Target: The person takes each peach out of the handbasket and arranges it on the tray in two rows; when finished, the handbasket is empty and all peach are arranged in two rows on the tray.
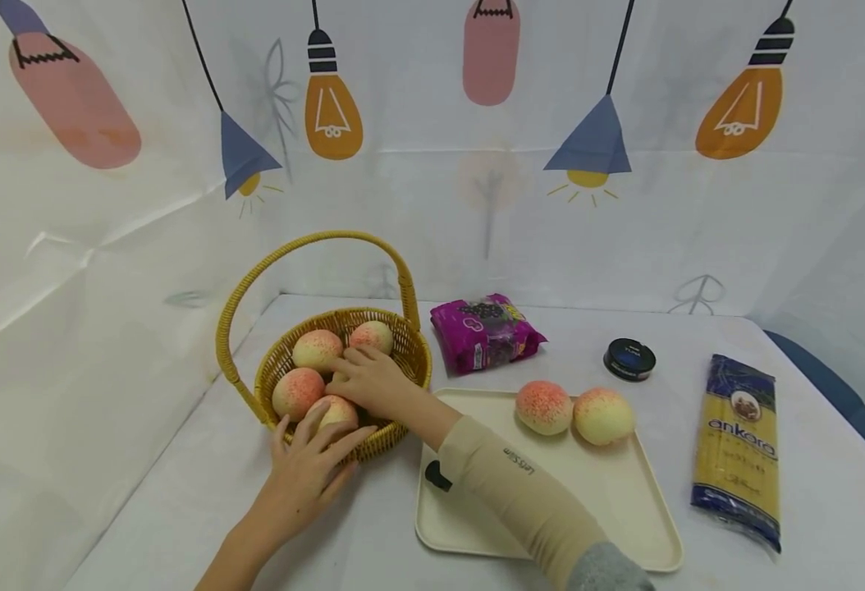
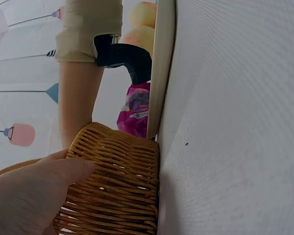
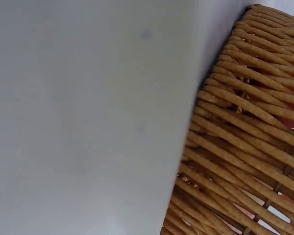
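Note:
A yellow wicker basket [image 1: 395, 439] with a tall arched handle holds several peaches [image 1: 318, 350], yellowish with red speckles. My right hand [image 1: 373, 382] reaches over the basket's right side, its fingers down among the peaches; I cannot tell whether it grips one. At the near rim, my left hand [image 1: 307, 468] has its fingers spread over the edge, on the nearest peach [image 1: 334, 410]. The left wrist view shows the left thumb [image 2: 78, 170] against the outer wicker wall [image 2: 117, 181]. The right wrist view has only the basket's side [image 3: 255, 127], without the hand.
Right of the basket lies a cream tray [image 1: 551, 525] bearing two peaches [image 1: 544, 407], the right forearm crossing above it. A purple snack bag [image 1: 484, 332] and a dark round tin [image 1: 629, 359] sit behind. On the far right is a yellow-blue pasta packet [image 1: 739, 447].

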A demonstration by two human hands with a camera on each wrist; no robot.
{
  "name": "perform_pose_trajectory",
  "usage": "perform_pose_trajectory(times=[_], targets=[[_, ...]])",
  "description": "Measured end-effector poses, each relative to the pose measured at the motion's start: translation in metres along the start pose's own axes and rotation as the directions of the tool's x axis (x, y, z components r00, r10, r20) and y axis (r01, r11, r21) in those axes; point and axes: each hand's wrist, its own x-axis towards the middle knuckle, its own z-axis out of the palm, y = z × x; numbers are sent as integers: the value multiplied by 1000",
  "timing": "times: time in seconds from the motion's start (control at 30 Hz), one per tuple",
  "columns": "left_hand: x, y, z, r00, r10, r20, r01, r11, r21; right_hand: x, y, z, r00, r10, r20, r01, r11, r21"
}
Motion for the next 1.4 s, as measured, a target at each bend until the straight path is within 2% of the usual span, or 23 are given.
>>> perform_pose_trajectory(times=[0.1,0.27,0.47,0.6,0.67,0.77,0.9,1.0,1.1,1.23,1.4], targets=[[0,0,0,1000,4,-1,-4,1000,1,0,0,0,1000,-12,-3,12,1000,-16],[0,0,0,1000,8,0,-8,1000,7,-1,0,-1,1000,-27,-5,27,999,22],[-1,0,-1,1000,5,0,-5,1000,-2,0,1,-1,999,-12,42,9,997,77],[0,0,-1,1000,7,-1,-7,1000,4,0,2,-1,999,8,39,-13,991,130],[0,0,0,1000,10,-1,-10,1000,8,-1,3,0,1000,16,19,-18,989,150],[-1,-1,0,1000,12,-4,-12,1000,6,-2,4,1,998,25,-52,-16,986,167],[0,-1,-1,1000,13,-8,-13,1000,-4,-1,7,4,983,25,-181,6,985,172],[1,-2,-1,1000,11,-5,-11,1000,-8,-1,8,5,975,14,-222,24,985,169],[1,-2,-1,1000,11,-2,-11,1000,-3,-1,7,5,982,15,-188,17,986,166],[1,-1,0,1000,12,-2,-12,1000,6,-1,5,3,995,53,-88,-37,984,173],[0,-1,0,1000,11,-5,-11,1000,5,-1,3,1,997,79,-6,-76,980,182]])
